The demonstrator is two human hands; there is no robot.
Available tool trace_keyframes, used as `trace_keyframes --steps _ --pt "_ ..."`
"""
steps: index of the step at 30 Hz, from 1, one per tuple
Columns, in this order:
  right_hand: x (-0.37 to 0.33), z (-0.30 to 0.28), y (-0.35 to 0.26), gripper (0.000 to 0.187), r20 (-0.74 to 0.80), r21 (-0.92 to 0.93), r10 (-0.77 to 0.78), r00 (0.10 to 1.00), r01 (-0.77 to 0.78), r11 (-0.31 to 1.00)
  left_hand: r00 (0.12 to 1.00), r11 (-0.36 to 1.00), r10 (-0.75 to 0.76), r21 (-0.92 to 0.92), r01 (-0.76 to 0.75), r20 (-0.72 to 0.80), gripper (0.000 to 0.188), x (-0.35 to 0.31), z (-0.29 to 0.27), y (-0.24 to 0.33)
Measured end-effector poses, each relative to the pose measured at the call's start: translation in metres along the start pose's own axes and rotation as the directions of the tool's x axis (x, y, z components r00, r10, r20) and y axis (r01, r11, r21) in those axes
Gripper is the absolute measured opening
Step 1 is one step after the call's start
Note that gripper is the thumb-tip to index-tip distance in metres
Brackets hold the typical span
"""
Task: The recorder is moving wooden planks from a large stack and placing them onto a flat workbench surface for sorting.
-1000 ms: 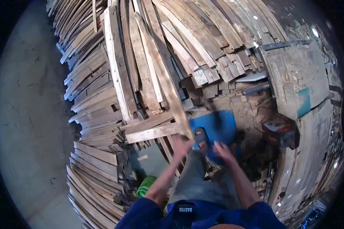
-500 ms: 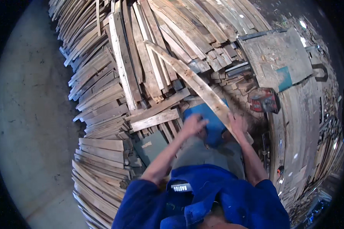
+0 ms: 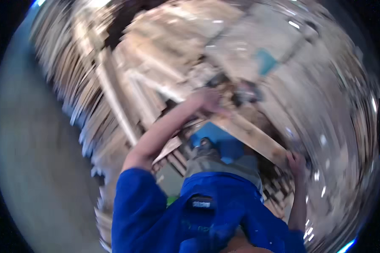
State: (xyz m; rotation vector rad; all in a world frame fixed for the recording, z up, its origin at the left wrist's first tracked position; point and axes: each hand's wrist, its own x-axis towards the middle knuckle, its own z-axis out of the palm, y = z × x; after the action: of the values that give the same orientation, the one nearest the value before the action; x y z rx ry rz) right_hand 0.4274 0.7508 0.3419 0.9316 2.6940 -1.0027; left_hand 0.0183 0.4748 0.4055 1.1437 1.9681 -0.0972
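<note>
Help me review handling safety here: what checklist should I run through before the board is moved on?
1. Right hand grip: ok, closed around the right-hand end of the board.
2. Left hand grip: cannot tell, it is at the board's other visible end but blurred.
3. Hand protection: not ok, both hands look bare.
4. Footing: cannot tell, one foot shows by the blue panel, but not how firmly it stands.
5. Nails or splits in the board: cannot tell, too blurred.

Plank (image 3: 254, 135) between left grip (image 3: 207, 102) and right grip (image 3: 297, 162), blue sheet (image 3: 231, 146) below, blurred board stacks (image 3: 74, 78)
</note>
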Motion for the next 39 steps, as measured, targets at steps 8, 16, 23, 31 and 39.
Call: trace_keyframes --steps 8,16,23,31,39 --pt "0.021 -0.082 0.150 0.061 -0.153 -0.181 -0.098 0.983 0.070 0.981 0.946 0.964 0.224 -0.092 -0.251 -0.234 0.059 0.084 0.003 0.182" --pt "0.026 -0.092 0.144 0.089 -0.121 -0.155 -0.041 0.992 0.022 0.988 0.944 0.963 0.239 0.179 -0.201 -0.227 0.071 0.212 0.028 0.330" --pt "0.064 -0.122 0.212 0.092 -0.213 -0.239 0.027 0.977 -0.079 0.968 0.962 0.948 0.197 0.287 -0.139 -0.187 0.075 0.291 0.013 0.406" --pt "0.077 -0.153 0.308 0.086 -0.356 -0.328 0.047 0.933 -0.172 0.929 0.939 0.912 0.295 0.347 -0.220 -0.180 0.082 0.368 -0.005 0.500" --pt "0.084 -0.170 0.356 0.084 -0.377 -0.282 0.208 0.903 -0.326 0.902 0.931 0.893 0.346 0.345 -0.289 -0.115 0.080 0.434 0.005 0.549"
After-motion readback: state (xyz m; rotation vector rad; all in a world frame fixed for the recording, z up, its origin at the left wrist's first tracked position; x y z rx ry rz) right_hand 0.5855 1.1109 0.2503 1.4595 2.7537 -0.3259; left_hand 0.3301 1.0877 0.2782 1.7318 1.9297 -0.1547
